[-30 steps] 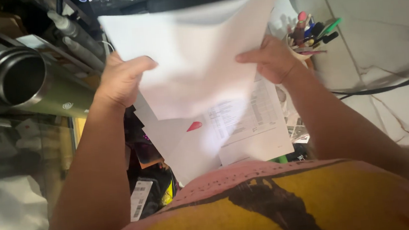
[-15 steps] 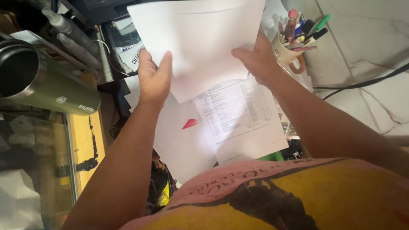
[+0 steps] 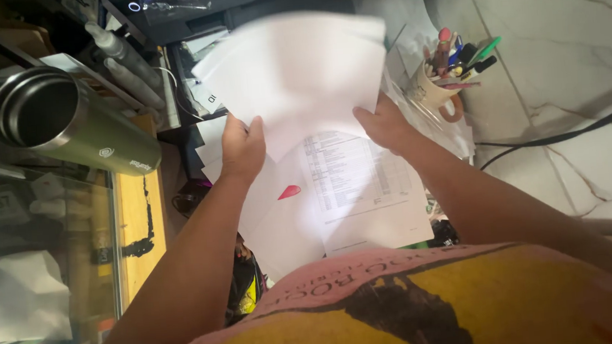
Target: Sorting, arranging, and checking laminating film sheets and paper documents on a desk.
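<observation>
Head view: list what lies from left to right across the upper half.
Green steel tumbler → left hand → held white sheets → right hand → mug of pens → black cable.

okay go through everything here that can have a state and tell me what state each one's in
left hand: gripping the white sheets' left edge
right hand: gripping their right edge
white sheets: held up, motion-blurred
printed page: lying flat beneath
green tumbler: lidless, mouth toward camera
mug: upright, full of pens
</observation>
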